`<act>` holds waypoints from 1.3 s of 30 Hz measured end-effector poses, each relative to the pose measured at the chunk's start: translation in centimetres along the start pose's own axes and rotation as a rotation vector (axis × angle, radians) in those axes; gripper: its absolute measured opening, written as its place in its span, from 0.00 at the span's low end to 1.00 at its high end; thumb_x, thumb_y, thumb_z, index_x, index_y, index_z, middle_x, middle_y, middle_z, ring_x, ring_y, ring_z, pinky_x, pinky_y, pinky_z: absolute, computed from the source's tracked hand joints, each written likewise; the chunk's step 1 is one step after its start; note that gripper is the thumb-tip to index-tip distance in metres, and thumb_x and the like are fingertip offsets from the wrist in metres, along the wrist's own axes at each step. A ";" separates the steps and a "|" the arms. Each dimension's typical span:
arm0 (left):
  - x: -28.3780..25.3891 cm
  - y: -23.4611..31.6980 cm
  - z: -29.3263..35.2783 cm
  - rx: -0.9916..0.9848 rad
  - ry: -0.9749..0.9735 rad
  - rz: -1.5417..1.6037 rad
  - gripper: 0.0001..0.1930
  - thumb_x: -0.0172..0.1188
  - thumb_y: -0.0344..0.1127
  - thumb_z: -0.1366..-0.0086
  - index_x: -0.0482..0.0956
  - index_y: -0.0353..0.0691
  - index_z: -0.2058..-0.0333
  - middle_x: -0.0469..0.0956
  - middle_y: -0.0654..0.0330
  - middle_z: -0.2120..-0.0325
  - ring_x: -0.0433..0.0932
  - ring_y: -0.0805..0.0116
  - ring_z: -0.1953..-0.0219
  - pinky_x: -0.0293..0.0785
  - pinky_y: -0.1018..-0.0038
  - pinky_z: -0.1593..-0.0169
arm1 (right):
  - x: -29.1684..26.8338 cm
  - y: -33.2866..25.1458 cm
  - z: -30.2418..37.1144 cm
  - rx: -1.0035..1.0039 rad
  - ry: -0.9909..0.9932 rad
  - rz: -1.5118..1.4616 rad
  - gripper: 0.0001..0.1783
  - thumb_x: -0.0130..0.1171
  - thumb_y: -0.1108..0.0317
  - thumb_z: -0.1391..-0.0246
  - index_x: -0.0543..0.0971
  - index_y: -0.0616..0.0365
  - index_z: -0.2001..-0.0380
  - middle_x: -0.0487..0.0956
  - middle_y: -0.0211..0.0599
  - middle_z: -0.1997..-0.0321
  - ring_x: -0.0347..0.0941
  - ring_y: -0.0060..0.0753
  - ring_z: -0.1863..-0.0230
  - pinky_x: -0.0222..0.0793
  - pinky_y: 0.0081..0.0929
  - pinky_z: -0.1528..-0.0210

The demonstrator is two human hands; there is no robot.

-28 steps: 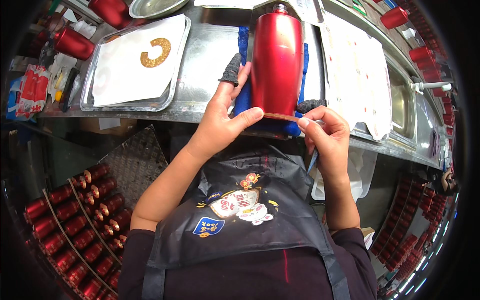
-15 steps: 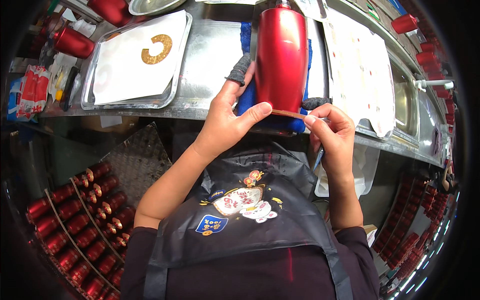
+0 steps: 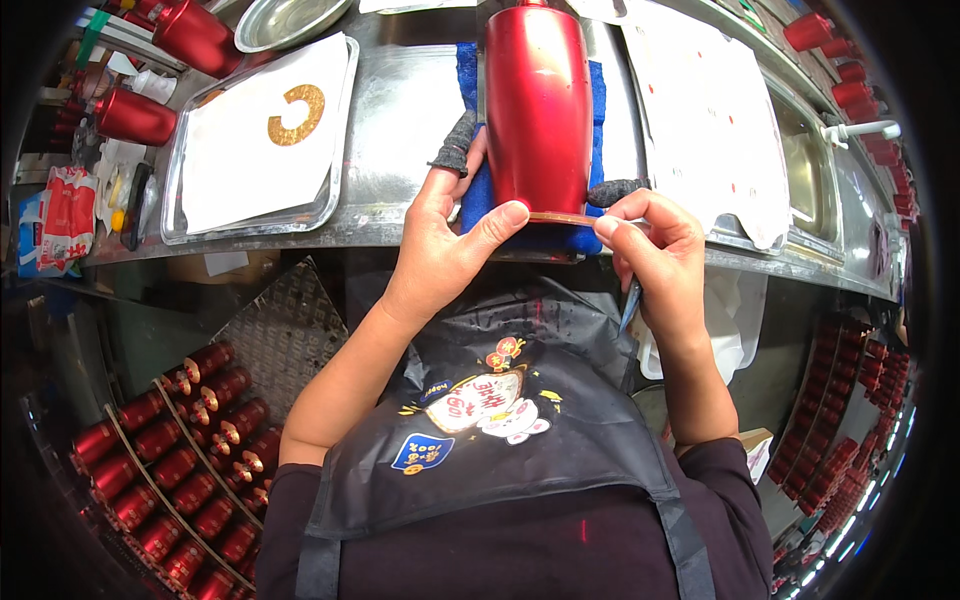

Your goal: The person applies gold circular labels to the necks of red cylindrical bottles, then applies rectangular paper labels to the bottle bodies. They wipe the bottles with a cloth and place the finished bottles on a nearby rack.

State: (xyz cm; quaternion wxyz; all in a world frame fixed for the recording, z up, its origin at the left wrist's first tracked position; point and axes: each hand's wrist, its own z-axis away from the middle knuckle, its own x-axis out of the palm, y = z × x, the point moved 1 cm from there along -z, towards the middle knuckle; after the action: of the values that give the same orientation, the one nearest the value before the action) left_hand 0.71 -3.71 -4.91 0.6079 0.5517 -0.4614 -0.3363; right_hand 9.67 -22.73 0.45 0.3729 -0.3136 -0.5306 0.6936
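A glossy red bottle (image 3: 538, 110) lies on a blue cloth (image 3: 468, 85), its wide base facing me. Across that base runs a thin gold-brown strip (image 3: 560, 217). My left hand (image 3: 440, 225) grips the bottle's left side near the base, its thumb at the strip's left end and a dark grey wrap on one finger. With thumb and finger, my right hand (image 3: 655, 245) pinches the strip's right end; one of its fingers also wears a dark wrap. A thin, blue pointed tool (image 3: 630, 303) pokes out below my right hand, its upper part hidden.
Left, a metal tray (image 3: 345, 130) bears white paper with a gold C-shaped piece (image 3: 297, 115). A white sheet with small red marks (image 3: 715, 120) lies right, before a sink (image 3: 800, 170) and tap (image 3: 862, 130). Racked red bottles (image 3: 190, 470) stand low left; more are low right.
The whole view has shifted slightly. The strip's right end, sloping away from the base before, now lies closer along it. Both hands keep their hold.
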 end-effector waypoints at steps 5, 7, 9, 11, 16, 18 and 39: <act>-0.2 -0.1 -0.1 -0.005 -0.007 -0.036 0.44 0.70 0.39 0.36 0.54 0.27 0.30 0.62 0.43 0.32 0.61 0.61 0.30 0.58 0.67 0.29 | -0.2 0.1 -0.2 0.014 -0.018 -0.038 0.04 0.64 0.74 0.42 0.79 0.61 0.71 0.78 0.23 0.75 0.67 0.07 0.77 0.57 0.11 0.76; -0.2 -0.2 0.0 -0.003 0.007 -0.026 0.43 0.70 0.39 0.36 0.55 0.28 0.31 0.63 0.43 0.32 0.62 0.60 0.30 0.57 0.65 0.29 | -0.3 0.1 -0.3 0.031 -0.034 -0.036 0.04 0.64 0.75 0.42 0.79 0.61 0.70 0.79 0.23 0.74 0.68 0.07 0.74 0.57 0.10 0.72; -0.2 -0.1 0.3 0.014 0.030 0.010 0.41 0.70 0.40 0.36 0.59 0.29 0.31 0.64 0.44 0.32 0.62 0.57 0.30 0.56 0.62 0.29 | -0.3 0.1 -0.3 0.052 -0.032 -0.024 0.04 0.64 0.75 0.42 0.79 0.61 0.70 0.78 0.22 0.74 0.68 0.07 0.74 0.58 0.10 0.72; -0.6 0.4 1.0 0.200 0.046 -0.376 0.37 0.70 0.40 0.36 0.66 0.30 0.34 0.65 0.44 0.33 0.63 0.51 0.30 0.52 0.55 0.28 | -0.2 0.1 -0.4 0.004 -0.022 -0.016 0.05 0.64 0.73 0.44 0.79 0.60 0.72 0.77 0.22 0.77 0.65 0.07 0.79 0.56 0.11 0.78; -1.2 0.3 2.7 0.514 -0.039 -1.035 0.15 0.70 0.42 0.40 0.88 0.46 0.55 0.67 0.41 0.35 0.68 0.42 0.34 0.47 0.37 0.31 | 0.0 0.5 -0.5 -0.023 0.002 -0.031 0.05 0.65 0.73 0.45 0.79 0.60 0.73 0.75 0.20 0.78 0.63 0.04 0.81 0.52 0.11 0.80; -1.7 0.0 2.9 0.532 -0.042 -1.054 0.14 0.70 0.42 0.40 0.88 0.45 0.56 0.68 0.41 0.35 0.68 0.42 0.34 0.48 0.37 0.32 | 0.0 0.6 -0.6 -0.023 -0.009 -0.014 0.05 0.65 0.73 0.45 0.79 0.60 0.73 0.75 0.19 0.79 0.63 0.05 0.81 0.52 0.11 0.80; 1.7 2.7 -0.8 0.849 -0.139 -1.231 0.08 0.67 0.39 0.50 0.82 0.42 0.76 0.74 0.52 0.38 0.73 0.34 0.40 0.53 0.26 0.37 | -0.7 1.7 -1.6 0.029 -0.046 0.078 0.05 0.67 0.72 0.44 0.80 0.60 0.71 0.75 0.18 0.74 0.64 0.04 0.77 0.53 0.10 0.75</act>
State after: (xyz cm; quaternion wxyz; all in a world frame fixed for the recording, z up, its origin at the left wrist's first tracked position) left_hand 1.78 -4.51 -1.92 0.0145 0.8746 -0.1968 -0.4428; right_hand 11.01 -22.76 -1.55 0.3377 -0.3128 -0.5163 0.7222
